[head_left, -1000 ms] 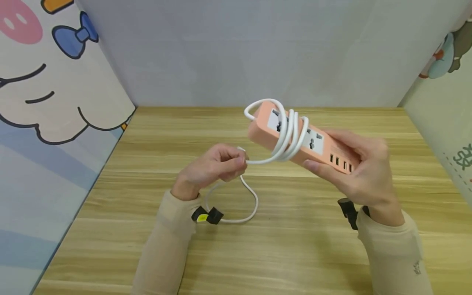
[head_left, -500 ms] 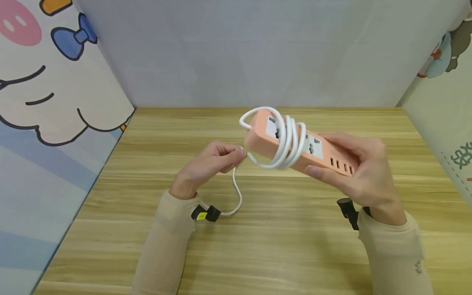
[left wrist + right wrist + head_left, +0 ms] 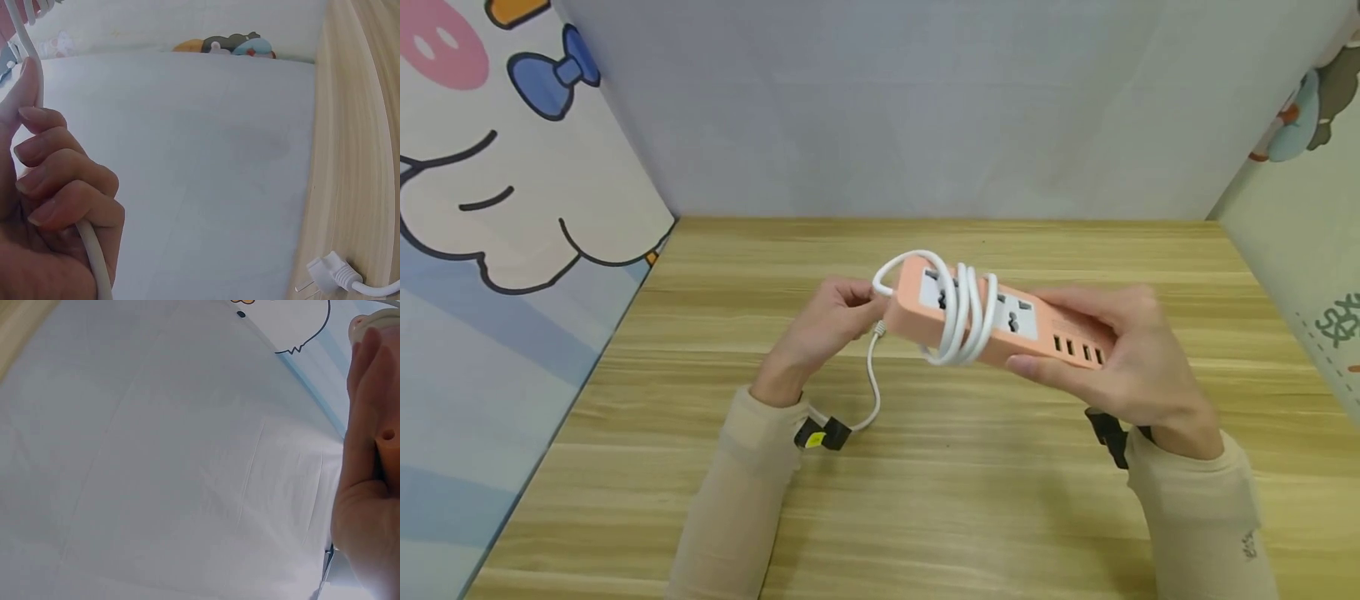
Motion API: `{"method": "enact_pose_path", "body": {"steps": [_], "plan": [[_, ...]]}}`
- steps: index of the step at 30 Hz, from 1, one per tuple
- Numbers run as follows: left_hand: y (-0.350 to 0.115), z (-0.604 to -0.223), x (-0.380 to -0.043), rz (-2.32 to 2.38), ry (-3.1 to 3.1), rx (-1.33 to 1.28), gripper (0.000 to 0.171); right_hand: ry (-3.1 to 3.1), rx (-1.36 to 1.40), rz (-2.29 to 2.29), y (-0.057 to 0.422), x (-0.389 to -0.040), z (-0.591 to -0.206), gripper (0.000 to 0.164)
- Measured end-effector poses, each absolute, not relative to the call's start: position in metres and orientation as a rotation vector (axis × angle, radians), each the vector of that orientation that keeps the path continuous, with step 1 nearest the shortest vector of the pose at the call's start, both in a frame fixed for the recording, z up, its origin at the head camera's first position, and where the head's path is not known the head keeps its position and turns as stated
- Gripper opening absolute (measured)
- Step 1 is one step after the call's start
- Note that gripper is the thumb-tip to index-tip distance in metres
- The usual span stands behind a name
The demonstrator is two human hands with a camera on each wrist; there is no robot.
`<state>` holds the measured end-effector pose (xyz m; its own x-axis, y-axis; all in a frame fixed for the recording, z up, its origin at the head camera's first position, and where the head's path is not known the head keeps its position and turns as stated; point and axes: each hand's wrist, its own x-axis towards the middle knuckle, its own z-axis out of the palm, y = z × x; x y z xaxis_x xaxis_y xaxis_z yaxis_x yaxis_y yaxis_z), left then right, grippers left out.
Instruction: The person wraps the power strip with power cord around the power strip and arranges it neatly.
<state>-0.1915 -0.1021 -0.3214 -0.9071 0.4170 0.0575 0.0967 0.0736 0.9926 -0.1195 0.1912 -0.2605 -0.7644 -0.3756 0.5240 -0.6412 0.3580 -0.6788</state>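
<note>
My right hand (image 3: 1142, 358) grips a peach power strip (image 3: 913, 321) by its USB-port end, thumb along the near side and fingers behind. Several turns of its white cord (image 3: 951, 321) wrap around the socket end, tilted up above the table. At that end, my left hand (image 3: 823, 337) holds the cord, its fingertips partly behind the strip. In the left wrist view, the fingers (image 3: 69, 172) curl round the cord. The white plug (image 3: 328, 273) lies on the table there; in the head view only its ribbed collar (image 3: 880, 328) shows. The strip's orange underside (image 3: 390, 465) appears in the right wrist view.
A wood-grain table (image 3: 985, 500) lies below both hands. A pale grey panel (image 3: 925, 108) stands at the back, with cartoon-printed panels on the left (image 3: 527, 192) and right (image 3: 1307, 208). Black camera mounts (image 3: 823, 434) sit at both wrists.
The power strip has moved down and left toward my left hand, carried by the right. The cord stretch between left hand and strip has slipped behind the strip. The cord's loop on the table has narrowed.
</note>
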Motion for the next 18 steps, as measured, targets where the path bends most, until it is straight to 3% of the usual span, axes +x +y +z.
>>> {"method": "enact_pose_path", "body": {"steps": [3, 9, 18], "plan": [[-0.101, -0.322, -0.192, 1.949, 2.147, 0.433, 0.025, -2.365, 0.941, 1.338, 0.19, -0.12, -0.261, 0.052], [-0.099, -0.326, -0.195, 1.971, 2.237, 0.404, 0.057, -2.414, 1.147, 1.308, 0.184, -0.121, -0.268, 0.05], [-0.096, -0.322, -0.192, 1.953, 2.223, 0.386, 0.065, -2.476, 1.211, 1.275, 0.179, -0.122, -0.268, 0.045]]}}
